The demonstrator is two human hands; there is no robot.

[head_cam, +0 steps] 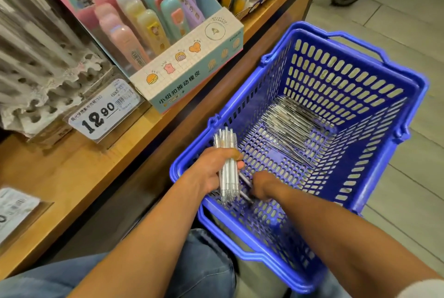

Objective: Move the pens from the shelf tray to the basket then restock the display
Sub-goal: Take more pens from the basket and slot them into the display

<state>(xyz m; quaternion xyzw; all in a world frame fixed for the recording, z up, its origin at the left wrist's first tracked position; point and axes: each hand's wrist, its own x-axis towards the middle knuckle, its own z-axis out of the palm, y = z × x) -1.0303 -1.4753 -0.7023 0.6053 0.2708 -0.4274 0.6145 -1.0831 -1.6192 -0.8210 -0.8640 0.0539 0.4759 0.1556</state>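
The left hand (pixel 213 170) grips a bundle of white pens (pixel 228 168) upright over the near left corner of the blue basket (pixel 408 96), probably so they stay gathered. The right hand (pixel 262 185) reaches down to loose pens at the basket floor; its fingers are hidden, so I cannot tell its grip. A pile of pens (pixel 290 125) lies toward the basket's far side. The shelf (pixel 72 173) edge runs just beside the basket.

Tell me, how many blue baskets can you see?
1. The basket sits on the floor beside the wooden shelf, with both hands reaching into it. Others may lie outside the view.
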